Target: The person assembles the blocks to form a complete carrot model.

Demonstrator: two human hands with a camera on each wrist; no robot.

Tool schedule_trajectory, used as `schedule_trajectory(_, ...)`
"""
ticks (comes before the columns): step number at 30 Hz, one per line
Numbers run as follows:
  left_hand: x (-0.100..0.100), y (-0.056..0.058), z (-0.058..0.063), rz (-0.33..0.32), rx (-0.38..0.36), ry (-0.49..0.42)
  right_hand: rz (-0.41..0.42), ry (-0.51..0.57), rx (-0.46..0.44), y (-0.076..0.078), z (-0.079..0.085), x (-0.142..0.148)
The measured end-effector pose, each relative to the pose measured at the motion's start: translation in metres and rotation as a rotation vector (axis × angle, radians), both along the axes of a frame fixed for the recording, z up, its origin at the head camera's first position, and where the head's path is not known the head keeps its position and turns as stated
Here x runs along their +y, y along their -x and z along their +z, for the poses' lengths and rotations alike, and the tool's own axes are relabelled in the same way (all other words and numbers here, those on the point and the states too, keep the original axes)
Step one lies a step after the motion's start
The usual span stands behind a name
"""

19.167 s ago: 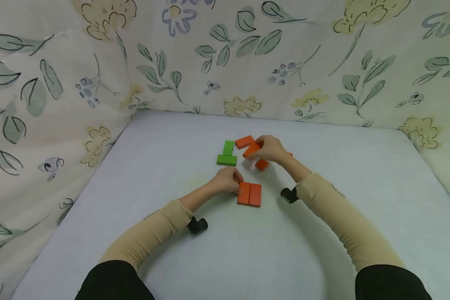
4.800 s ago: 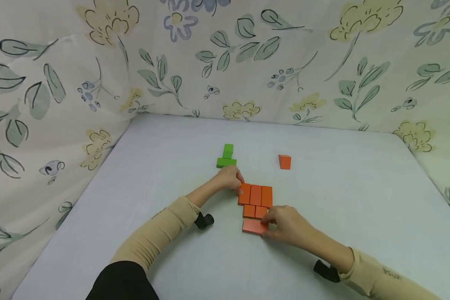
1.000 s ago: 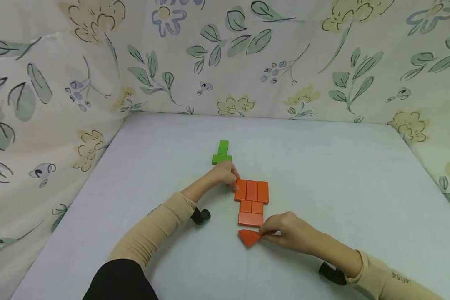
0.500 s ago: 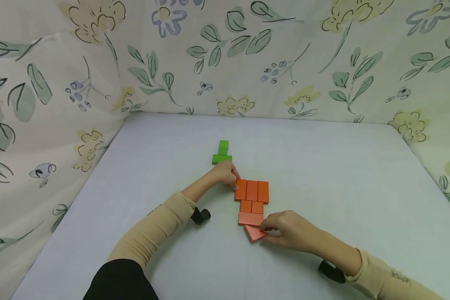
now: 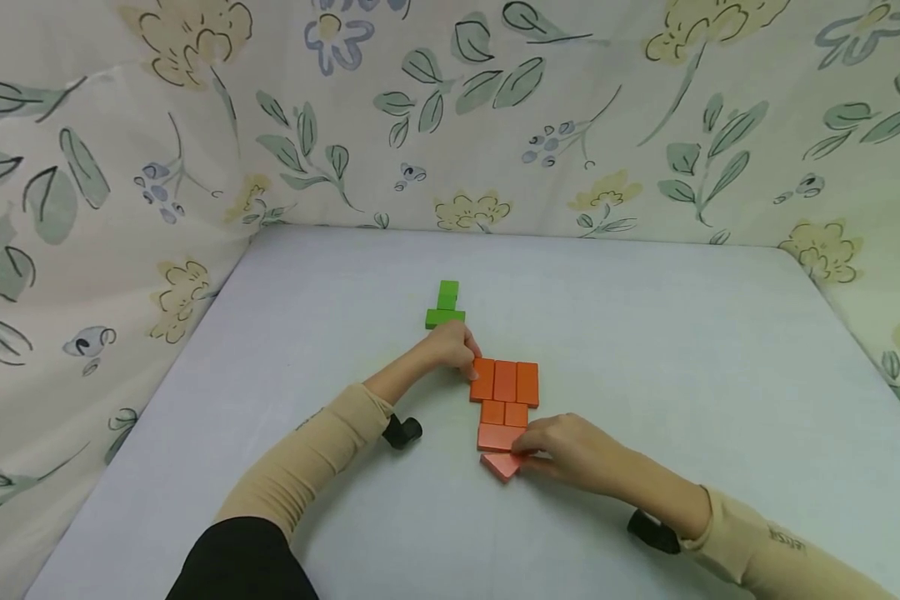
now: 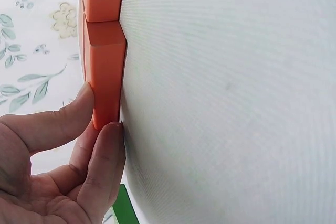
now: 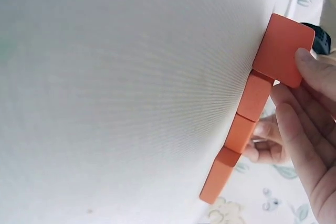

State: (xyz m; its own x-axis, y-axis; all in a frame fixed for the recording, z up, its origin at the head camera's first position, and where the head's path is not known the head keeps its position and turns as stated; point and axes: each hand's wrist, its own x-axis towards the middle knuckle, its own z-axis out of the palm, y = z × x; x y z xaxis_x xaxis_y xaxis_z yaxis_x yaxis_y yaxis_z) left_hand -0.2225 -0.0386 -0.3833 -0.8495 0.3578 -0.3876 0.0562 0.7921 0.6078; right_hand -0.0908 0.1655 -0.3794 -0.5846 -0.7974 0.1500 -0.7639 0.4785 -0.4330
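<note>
My left hand [image 5: 448,345] holds the far-left corner of an orange rectangular block [image 5: 482,380], thumb on its long side and fingertips at its end in the left wrist view. This block [image 6: 106,74] lies in a row of three upright-oriented ones. Below them sit two small orange blocks [image 5: 505,413], then a wide orange block [image 5: 501,437]. At the bottom my right hand [image 5: 581,452] pinches an orange triangular block [image 5: 499,465], its point toward me, close to the wide block. In the right wrist view the triangle's square side face [image 7: 283,48] shows between thumb and fingers.
Behind my left hand, green blocks [image 5: 445,318] form an upside-down T on the white tabletop [image 5: 645,333]. A floral cloth [image 5: 450,117] hangs along the back and left edges. Each wrist carries a black camera [image 5: 402,432].
Orange blocks from the back have joined the two first laid, forming a column. Within the last second my right hand has brought the triangle up to the wide block and turned it. The left hand stays put.
</note>
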Motion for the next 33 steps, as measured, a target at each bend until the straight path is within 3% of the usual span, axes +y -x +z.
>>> schedule_trajectory(33,0.0019,-0.0017,0.0037,-0.003,0.001,0.017,-0.017,0.004,0.039,0.0047,-0.0033,-0.0025)
